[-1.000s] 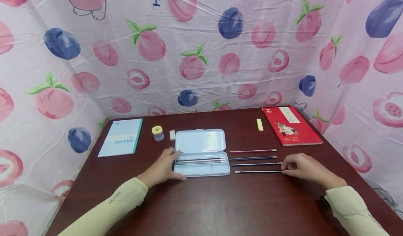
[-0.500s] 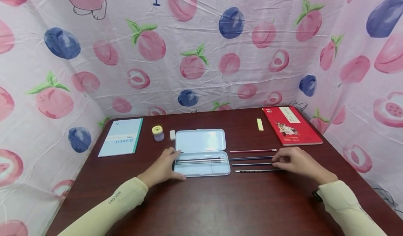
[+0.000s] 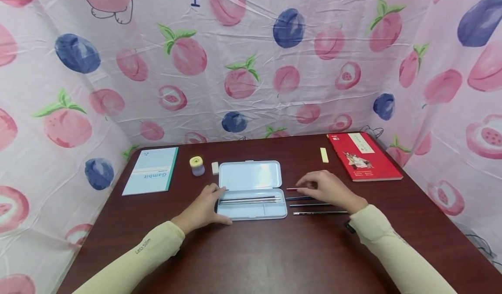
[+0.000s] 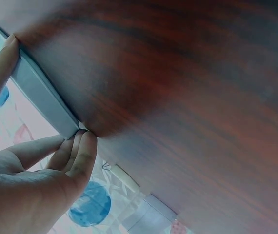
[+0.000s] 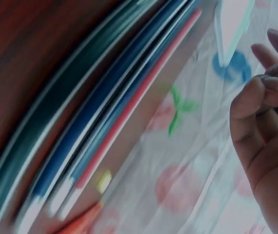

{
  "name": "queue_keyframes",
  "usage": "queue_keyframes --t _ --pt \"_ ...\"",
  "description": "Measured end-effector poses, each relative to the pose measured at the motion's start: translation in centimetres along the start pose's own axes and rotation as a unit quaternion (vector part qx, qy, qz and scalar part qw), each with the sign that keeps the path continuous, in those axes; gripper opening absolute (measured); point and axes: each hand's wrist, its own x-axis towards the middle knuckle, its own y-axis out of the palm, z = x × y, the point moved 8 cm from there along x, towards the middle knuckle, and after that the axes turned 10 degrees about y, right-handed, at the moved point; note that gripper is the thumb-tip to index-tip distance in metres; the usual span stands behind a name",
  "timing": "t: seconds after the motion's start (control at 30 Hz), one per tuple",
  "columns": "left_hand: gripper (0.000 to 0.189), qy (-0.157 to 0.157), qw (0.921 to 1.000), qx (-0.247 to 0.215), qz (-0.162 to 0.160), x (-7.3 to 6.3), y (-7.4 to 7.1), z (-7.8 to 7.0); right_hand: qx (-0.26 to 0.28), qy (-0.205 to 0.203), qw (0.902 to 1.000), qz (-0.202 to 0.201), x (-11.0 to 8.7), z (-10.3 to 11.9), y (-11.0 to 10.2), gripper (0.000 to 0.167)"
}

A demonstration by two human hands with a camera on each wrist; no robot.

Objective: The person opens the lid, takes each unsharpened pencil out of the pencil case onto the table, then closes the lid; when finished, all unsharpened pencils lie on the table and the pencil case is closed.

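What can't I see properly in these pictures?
Head view: the right end of the red pencil, behind the right hand.
Head view: small print on the red book, too tiny.
Left wrist view: inside the pencil case, hidden by its own side.
Right wrist view: any lettering on the pencils, blurred.

"Gambit" is printed upside down on the pale-blue notebook (image 3: 150, 170), cut-off "Hap" on the fruit-print cloth (image 3: 259, 59), and basically "Lets Slim" on the left sleeve (image 3: 137, 257).

head: high, forward-down | left wrist: close, tilted | right wrist: close, tilted | shared: head+left case (image 4: 44, 94), head+right pencils (image 5: 134, 100)
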Motion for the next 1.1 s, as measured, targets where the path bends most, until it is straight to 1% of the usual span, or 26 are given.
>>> queue_keyframes --t 0.17,0.27,0.37,0.5,0.63,0.73,1.0,1.1 --pt "0.104 0.001 1.0000 -0.002 -0.004 0.0 0.1 0.0 -0.021 -0.029 0.9991 0.023 1.8 2.7 2.7 0.017" --pt "0.104 0.001 1.0000 -0.002 -0.003 0.0 0.2 0.1 -0.032 -0.031 0.9983 0.037 2.5 3.6 3.9 0.018" --pt "0.104 0.002 1.0000 -0.002 -0.002 0.0 0.3 0.1 -0.041 -0.030 0.9977 0.045 3.0 4.3 4.8 0.016" --pt "0.104 0.003 1.0000 -0.002 -0.005 0.0 0.2 0.1 -0.053 -0.029 0.9968 0.052 3.6 4.7 5.4 0.014" --pt "0.104 0.003 1.0000 0.001 -0.005 0.0 0.1 0.1 -0.072 -0.021 0.9951 0.065 3.9 4.7 6.0 0.016" --pt "0.104 0.004 1.0000 0.005 -0.002 0.0 0.1 0.1 -0.085 -0.021 0.9936 0.072 3.9 4.6 6.3 0.016" --pt "0.104 0.007 1.0000 -0.004 -0.003 -0.1 0.0 0.0 -0.094 -0.034 0.9931 0.062 4.2 4.8 6.5 0.011" --pt "0.103 0.007 1.0000 -0.004 -0.003 -0.1 0.0 -0.1 -0.104 -0.037 0.9922 0.057 4.3 5.0 6.6 0.010"
